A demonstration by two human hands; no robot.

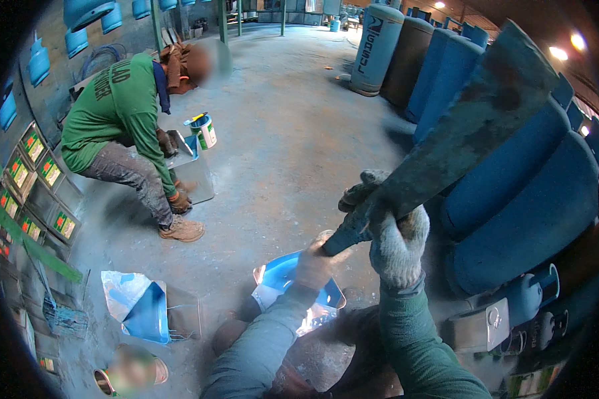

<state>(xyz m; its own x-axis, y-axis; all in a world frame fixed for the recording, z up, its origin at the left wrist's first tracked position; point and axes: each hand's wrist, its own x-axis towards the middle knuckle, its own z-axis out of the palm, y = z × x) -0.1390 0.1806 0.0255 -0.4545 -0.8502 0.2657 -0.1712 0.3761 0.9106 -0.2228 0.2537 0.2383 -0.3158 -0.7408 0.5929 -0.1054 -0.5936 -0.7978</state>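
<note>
Right hand (400, 249) gripping big knife (472, 126) near blade's base, sitting nearer blade than left. Knife's long axis slanting up and rightward. Left hand (315, 265) resting at handle's (349, 232) end (blurring; can't tell if gripping), open blue tin (279, 268) showing beneath.

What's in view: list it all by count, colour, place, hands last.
Machete: 1, stained grey, upper right
Co-worker: 1, in green, upper left
Cut-open tins: 3, silver and blue, by co-worker, lower left, bottom centre
Paint pail: 1, white-green, beside co-worker
Round can: 1, colour blurred, lower left
Rectangular tins: several, silver, stacked far left
Closed tin: 1, silver, lower right
Tall cylinders: several, blue or brown, right
Small cylinders: several, blue, upper left, lower right
Posts: several, green, top
Ceiling lights: several, white, upper right
Floor: 1, grey, centre
Left hand: 1, pale-gloved, at machete's handle
Right hand: 1, white-gloved, gripping machete
</note>
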